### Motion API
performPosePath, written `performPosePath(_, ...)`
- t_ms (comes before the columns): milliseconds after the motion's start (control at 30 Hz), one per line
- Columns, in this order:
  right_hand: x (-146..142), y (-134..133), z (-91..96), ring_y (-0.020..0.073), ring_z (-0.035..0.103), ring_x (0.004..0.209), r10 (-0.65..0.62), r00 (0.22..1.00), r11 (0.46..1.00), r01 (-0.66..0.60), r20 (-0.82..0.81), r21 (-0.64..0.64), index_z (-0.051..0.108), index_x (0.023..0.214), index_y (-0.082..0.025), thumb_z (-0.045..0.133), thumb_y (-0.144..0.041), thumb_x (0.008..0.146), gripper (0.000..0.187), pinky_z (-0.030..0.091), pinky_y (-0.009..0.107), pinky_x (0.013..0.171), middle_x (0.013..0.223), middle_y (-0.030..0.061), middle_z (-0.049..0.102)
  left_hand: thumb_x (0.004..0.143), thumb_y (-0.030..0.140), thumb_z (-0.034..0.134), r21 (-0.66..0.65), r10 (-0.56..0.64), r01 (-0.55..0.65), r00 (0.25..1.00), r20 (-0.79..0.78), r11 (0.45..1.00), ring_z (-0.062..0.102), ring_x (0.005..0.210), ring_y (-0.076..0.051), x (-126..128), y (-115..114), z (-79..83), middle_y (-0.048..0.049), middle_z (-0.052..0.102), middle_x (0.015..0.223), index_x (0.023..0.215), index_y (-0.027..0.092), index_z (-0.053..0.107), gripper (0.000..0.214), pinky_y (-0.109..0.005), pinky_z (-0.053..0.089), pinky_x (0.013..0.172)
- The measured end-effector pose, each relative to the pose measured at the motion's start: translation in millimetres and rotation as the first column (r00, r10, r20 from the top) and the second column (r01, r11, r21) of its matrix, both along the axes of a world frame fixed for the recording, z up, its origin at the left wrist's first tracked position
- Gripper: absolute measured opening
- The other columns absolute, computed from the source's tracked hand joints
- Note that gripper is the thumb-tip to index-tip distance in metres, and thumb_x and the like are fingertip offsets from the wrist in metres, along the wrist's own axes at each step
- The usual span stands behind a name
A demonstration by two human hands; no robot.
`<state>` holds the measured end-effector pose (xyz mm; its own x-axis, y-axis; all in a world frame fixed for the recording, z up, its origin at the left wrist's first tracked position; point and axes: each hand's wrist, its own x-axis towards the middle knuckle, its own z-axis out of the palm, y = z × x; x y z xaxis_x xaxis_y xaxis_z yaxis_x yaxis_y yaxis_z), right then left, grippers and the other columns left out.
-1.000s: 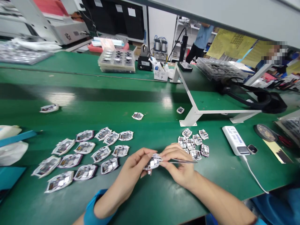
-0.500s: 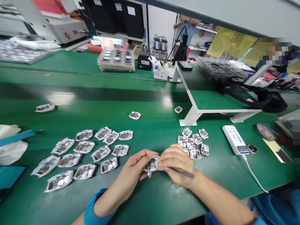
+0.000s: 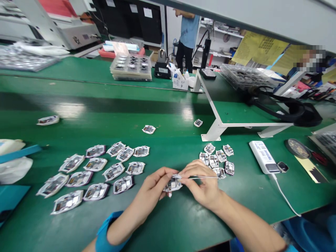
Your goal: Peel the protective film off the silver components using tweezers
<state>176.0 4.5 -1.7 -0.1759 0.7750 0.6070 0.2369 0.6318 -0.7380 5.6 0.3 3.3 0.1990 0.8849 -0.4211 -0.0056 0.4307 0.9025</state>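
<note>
- Pinching a small electronic module (image 3: 172,184) in the left hand (image 3: 149,189), left fingers (image 3: 168,173) clamped tight
- Gripping steel tweezers (image 3: 203,177) in the right hand (image 3: 202,183), right fingers (image 3: 190,171) together, tips on the module
- Holding it around 6 o'clock, right between both hands

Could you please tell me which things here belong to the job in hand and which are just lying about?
In use: left hand holding a small circuit module; right hand holding tweezers; nearby groups of modules.
Lying about: white power bank; stacked plastic tray; round dark disc.
</note>
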Motion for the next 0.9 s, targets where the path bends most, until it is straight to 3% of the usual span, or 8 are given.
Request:
performPosePath(400,1.6,-2.9,2.0,0.0200,0.071,0.073,-0.031,0.995,0.997,0.038,0.093,-0.072,0.069,0.087,-0.022,0.067,-0.021,0.089,0.003,0.055,0.035,0.069,0.078,0.0040,0.076,0.075,0.049,0.067,0.033,-0.082,0.083,0.995,-0.052,0.996,0.046,0.053,-0.012,-0.4,0.3,1.3,0.0041,0.053,0.060,0.075,0.020,0.069,0.029,-0.021,0.035,0.047)
performPosePath(500,2.5,-3.9,2.6,0.0201,0.072,0.074,-0.009,0.994,0.993,0.022,0.112,-0.114,0.069,0.086,-0.021,0.067,-0.021,0.089,0.003,0.055,0.035,0.070,0.079,0.0045,0.076,0.071,0.050,0.071,-0.014,-0.081,0.081,0.997,-0.013,0.997,0.044,0.052,-0.012,0.4,1.4,1.4,0.0048,0.052,0.058,0.074,0.020,0.068,0.031,-0.020,0.033,0.047)
performPosePath(700,1.1,-4.3,0.3,0.0184,0.072,0.072,-0.018,1.000,0.930,0.010,-0.019,-0.368,0.068,0.085,-0.018,0.065,-0.024,0.089,0.008,0.057,0.030,0.066,0.080,0.0057,0.074,0.068,0.057,0.074,-0.164,-0.059,0.067,0.997,0.058,0.984,0.044,0.057,-0.011,-1.5,1.7,5.9,0.0047,0.053,0.063,0.075,0.019,0.067,0.039,-0.019,0.035,0.052)
performPosePath(900,0.7,-2.9,-3.4,0.0194,0.072,0.076,-0.029,0.999,0.930,0.014,-0.034,-0.368,0.067,0.086,-0.018,0.065,-0.024,0.089,0.007,0.058,0.031,0.070,0.082,0.0065,0.074,0.068,0.060,0.075,-0.192,-0.062,0.074,0.996,0.065,0.979,0.045,0.061,-0.011,-2.3,2.0,3.9,0.0037,0.056,0.069,0.080,0.019,0.066,0.043,-0.018,0.035,0.055)
